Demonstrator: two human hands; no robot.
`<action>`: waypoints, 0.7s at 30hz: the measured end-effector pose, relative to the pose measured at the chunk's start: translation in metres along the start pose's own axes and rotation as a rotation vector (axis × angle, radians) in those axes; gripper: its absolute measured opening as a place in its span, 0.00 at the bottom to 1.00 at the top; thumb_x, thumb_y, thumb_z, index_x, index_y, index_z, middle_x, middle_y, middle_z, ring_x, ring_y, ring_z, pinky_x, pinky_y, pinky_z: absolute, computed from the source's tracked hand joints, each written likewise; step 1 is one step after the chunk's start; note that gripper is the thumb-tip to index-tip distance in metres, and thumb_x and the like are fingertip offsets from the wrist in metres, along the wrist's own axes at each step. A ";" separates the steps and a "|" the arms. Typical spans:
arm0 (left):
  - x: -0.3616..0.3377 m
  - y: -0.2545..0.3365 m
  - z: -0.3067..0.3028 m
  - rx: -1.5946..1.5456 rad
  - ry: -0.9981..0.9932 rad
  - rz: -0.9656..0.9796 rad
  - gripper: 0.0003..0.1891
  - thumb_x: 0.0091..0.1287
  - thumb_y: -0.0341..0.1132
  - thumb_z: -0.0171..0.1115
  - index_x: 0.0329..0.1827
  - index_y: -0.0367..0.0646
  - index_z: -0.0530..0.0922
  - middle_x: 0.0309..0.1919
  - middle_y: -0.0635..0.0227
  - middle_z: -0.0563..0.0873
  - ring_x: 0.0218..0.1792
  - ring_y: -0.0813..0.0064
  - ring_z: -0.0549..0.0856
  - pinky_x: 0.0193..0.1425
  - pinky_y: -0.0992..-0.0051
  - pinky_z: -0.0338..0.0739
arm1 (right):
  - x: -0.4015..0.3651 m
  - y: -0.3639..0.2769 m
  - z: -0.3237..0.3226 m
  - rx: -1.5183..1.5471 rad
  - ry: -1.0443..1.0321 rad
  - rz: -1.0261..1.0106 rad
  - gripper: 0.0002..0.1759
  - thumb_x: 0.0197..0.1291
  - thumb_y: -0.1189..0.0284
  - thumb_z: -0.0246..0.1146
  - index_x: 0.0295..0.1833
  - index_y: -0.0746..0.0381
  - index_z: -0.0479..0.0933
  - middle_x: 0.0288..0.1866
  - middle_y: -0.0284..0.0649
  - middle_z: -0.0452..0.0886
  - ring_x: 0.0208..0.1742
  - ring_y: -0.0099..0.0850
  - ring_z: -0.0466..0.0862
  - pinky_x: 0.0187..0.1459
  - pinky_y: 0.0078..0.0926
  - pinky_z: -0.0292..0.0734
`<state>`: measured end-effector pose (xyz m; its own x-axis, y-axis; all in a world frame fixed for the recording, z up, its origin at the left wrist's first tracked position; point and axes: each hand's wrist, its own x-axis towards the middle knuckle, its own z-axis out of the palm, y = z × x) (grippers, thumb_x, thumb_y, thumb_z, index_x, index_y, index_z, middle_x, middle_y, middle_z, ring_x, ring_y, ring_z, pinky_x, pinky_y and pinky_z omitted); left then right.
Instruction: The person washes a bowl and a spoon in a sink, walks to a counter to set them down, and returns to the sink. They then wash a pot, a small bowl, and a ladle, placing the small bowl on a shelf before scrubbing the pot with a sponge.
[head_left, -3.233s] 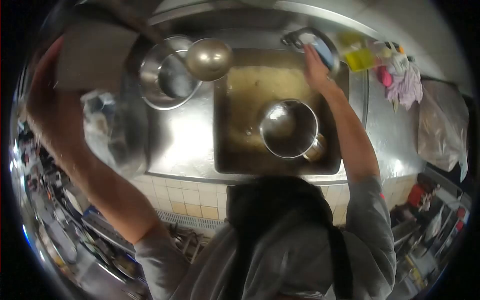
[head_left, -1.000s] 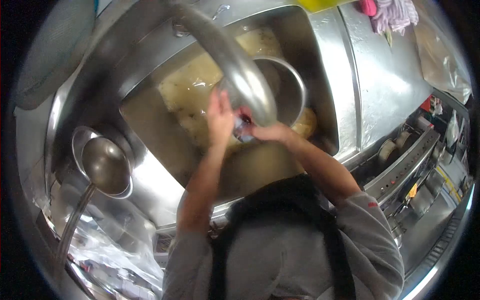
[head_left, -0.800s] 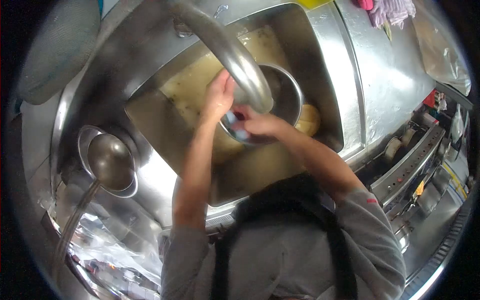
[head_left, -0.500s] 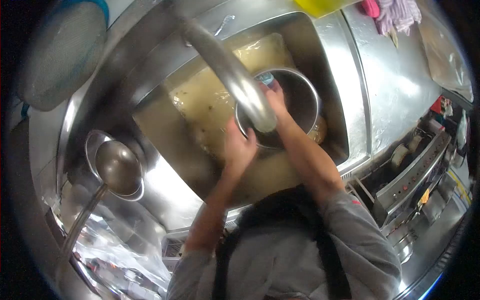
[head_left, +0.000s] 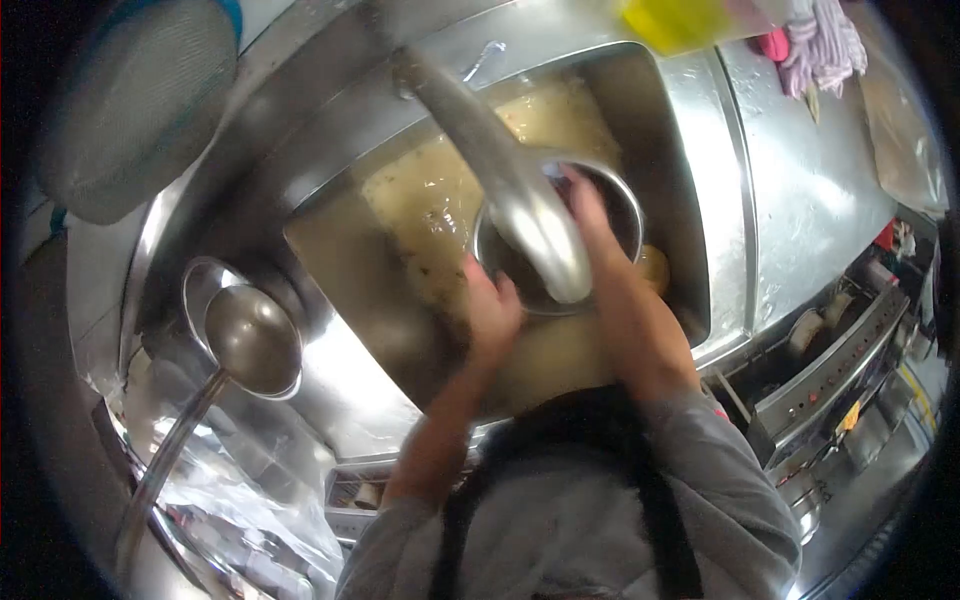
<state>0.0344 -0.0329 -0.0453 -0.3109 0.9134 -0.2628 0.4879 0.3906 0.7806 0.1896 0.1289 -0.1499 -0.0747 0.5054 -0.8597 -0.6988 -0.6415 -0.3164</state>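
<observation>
A steel pot sits in a sink full of murky yellowish water. My left hand grips the pot's near rim. My right hand reaches down inside the pot, fingers closed on a blue sponge that is almost wholly hidden behind the hand and the spout. The curved steel faucet spout crosses over the pot between my two hands.
A ladle rests in a steel bowl on the counter left of the sink. A round mesh strainer hangs at upper left. A yellow container and pink cloth lie beyond the steel drainboard. Crumpled plastic sits lower left.
My left hand came down from a shelf to the pot's near rim. My right hand brought the sponge from the sink's far edge into the pot and keeps moving around inside it.
</observation>
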 end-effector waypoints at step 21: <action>0.174 0.108 0.069 0.528 -0.169 0.954 0.20 0.71 0.35 0.58 0.66 0.55 0.78 0.46 0.63 0.86 0.53 0.61 0.88 0.55 0.58 0.84 | -0.048 -0.046 0.016 -2.505 -0.736 -0.331 0.30 0.56 0.75 0.67 0.67 0.59 0.78 0.66 0.54 0.82 0.68 0.52 0.81 0.73 0.47 0.72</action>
<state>0.0891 0.1759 -0.0459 0.4748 0.8540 0.2129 0.7679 -0.5202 0.3739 0.2141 0.1436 -0.0876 -0.6239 0.3439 -0.7018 0.7491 0.5191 -0.4116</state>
